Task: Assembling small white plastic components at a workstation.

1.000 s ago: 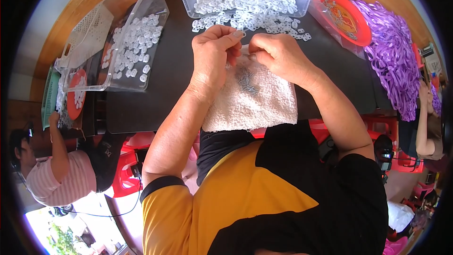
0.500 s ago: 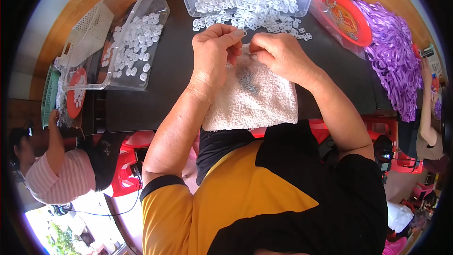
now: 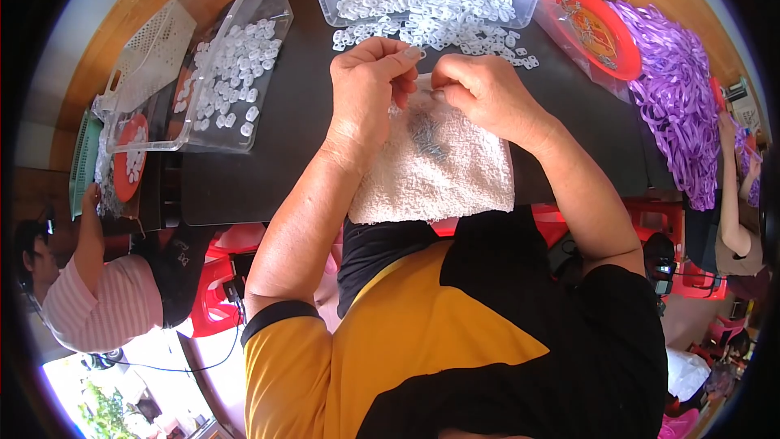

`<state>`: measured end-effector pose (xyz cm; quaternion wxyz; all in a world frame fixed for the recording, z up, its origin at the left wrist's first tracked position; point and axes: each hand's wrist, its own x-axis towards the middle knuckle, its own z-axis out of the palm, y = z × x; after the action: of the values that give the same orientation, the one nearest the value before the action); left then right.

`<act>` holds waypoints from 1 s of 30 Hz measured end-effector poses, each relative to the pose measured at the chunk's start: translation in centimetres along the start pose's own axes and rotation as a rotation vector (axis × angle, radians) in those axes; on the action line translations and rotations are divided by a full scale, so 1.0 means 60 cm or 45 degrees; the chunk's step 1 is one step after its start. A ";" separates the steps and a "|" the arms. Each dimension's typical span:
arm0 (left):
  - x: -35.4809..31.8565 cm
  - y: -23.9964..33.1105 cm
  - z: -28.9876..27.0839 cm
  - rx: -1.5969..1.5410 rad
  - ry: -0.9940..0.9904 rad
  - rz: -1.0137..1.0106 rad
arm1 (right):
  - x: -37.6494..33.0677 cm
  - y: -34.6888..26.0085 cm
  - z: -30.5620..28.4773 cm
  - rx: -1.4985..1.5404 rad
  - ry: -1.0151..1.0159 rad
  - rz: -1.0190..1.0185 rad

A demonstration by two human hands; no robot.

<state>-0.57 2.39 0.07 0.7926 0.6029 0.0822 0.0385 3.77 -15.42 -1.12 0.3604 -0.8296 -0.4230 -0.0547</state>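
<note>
No words or numbers can be read; the pale marks (image 3: 183, 258) on the dark garment (image 3: 172, 276) of the person (image 3: 101, 301) at left (just tiny strokes) are too small to make out.

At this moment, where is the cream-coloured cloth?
In the head view, the cloth is near the centre, at the near edge of the black table, just below the left hand and right hand.
</note>
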 end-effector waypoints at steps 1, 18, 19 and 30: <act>0.000 0.000 0.000 0.000 -0.003 -0.001 | 0.000 0.000 0.000 -0.002 0.001 -0.003; -0.001 -0.002 0.002 0.049 -0.035 -0.008 | 0.000 -0.001 -0.001 0.012 -0.010 0.013; -0.001 -0.003 0.001 0.052 -0.048 -0.007 | 0.000 -0.001 -0.001 0.012 -0.010 0.013; -0.004 -0.001 0.003 0.102 -0.085 -0.041 | 0.000 0.002 0.002 0.012 0.012 -0.012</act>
<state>-0.78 2.16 0.09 0.7706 0.6339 0.0668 0.0023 3.82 -15.39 -1.25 0.3661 -0.8255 -0.4255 -0.0584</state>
